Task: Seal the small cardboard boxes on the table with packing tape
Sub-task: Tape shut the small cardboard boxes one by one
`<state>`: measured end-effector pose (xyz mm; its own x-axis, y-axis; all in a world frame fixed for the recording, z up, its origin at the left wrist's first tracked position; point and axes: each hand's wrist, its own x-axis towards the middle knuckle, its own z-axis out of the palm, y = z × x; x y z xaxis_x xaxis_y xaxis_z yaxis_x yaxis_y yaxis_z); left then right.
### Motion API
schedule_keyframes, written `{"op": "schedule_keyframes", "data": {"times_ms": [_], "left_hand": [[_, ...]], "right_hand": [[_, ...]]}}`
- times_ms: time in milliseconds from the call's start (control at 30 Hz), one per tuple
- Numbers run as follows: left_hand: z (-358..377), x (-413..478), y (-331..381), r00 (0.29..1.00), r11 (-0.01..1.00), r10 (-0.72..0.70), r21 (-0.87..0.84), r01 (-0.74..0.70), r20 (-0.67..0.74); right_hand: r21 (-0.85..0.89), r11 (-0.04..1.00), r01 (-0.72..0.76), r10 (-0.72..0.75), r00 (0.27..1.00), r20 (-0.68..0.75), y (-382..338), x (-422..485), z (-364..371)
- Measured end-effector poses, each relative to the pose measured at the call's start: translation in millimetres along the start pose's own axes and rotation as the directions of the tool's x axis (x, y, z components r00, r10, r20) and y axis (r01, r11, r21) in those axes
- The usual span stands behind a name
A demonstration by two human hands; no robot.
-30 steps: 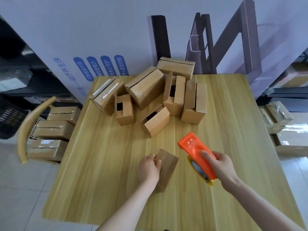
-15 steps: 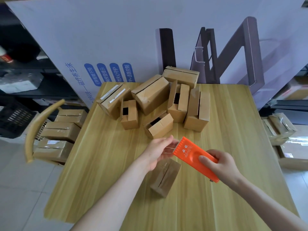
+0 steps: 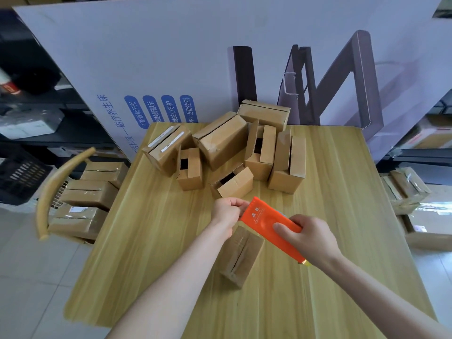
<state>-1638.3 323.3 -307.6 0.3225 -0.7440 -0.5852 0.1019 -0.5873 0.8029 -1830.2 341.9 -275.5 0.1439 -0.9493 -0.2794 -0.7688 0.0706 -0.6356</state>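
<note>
- Large white printed board (image 3: 171, 57) upright behind the table's far edge, with blue Chinese characters turned sideways, four lines of them in blue ovals, beside a printed grey frame shape.
- Dark shelving (image 3: 49, 104) to the left, pale tiled floor (image 3: 29, 277) below.
- Light wooden table (image 3: 151, 253), grain running away from the camera.
- Chair (image 3: 52, 189) at left, loaded with taped boxes (image 3: 90, 194).
- Pile of cardboard boxes (image 3: 225, 148) at the table's far end, several with flaps open. White label strips on the leftmost, print too small to read.
- Small cardboard box (image 3: 241, 256) alone on the near table, flaps down, seam uppermost, just below both hands.
- Orange tape dispenser (image 3: 264, 218) above that box, gripped by the right hand (image 3: 310, 237), fingers wrapped round its rear. White logo characters unreadable.
- Left hand (image 3: 226, 211) curled, fingertips pinching at the dispenser's front lip. Tape itself not discernible.
</note>
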Motion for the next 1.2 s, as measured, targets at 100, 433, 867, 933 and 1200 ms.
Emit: {"op": "schedule_keyframes", "data": {"times_ms": [100, 433, 867, 933, 1200], "left_hand": [[3.0, 4.7, -3.4, 1.0, 1.0, -0.017, 0.009, 0.017, 0.003], [-35.5, 26.4, -25.8, 0.986, 0.995, -0.001, 0.101, 0.018, -0.169], [-9.7, 42.9, -68.4, 0.974, 0.947, 0.074, 0.321, -0.002, -0.214], [-11.2, 46.9, -73.9, 0.972, 0.94, 0.078, 0.341, 0.002, -0.221], [-4.0, 59.8, -89.9, 0.967, 0.932, 0.063, 0.361, 0.031, -0.246]], "right_hand": [[-0.096, 0.995, -0.002, 0.002, 1.0, 0.007, -2.3, 1.0, -5.0], [-0.189, 0.975, -0.116, 0.126, 0.991, 0.038, 51.9, -14.8, -22.4], [-0.405, 0.888, -0.218, 0.27, 0.96, 0.074, 71.1, 11.7, 9.0], [-0.41, 0.886, -0.218, 0.277, 0.956, 0.092, 69.8, 14.2, 12.5], [-0.413, 0.876, -0.248, 0.317, 0.942, 0.107, 72.2, 23.8, 32.0]]}}
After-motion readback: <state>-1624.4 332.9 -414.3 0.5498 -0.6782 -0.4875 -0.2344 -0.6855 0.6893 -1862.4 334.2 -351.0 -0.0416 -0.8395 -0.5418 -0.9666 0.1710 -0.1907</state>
